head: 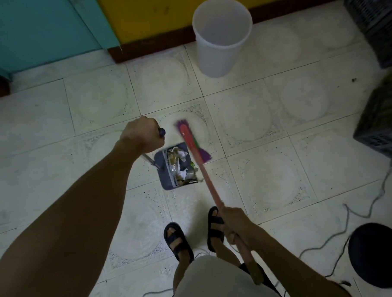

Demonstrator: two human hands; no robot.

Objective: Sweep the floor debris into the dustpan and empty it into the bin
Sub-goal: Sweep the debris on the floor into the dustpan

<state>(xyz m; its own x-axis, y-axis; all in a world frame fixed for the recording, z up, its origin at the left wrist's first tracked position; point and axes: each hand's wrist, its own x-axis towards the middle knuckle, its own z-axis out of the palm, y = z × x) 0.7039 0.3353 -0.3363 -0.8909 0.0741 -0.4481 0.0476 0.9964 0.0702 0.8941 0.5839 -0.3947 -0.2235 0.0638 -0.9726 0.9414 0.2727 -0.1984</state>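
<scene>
Left hand [142,133] fisted around the top of the dustpan [176,166] handle, right hand [235,225] clamped on the red broom [193,144] stick, debris [182,164] piled in the pan on the tiles, white bin [221,35] well apart by the wall.

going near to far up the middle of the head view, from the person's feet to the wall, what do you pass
sandalled feet → dustpan full of debris → purple broom head → white bin → dark red skirting under the yellow wall
</scene>
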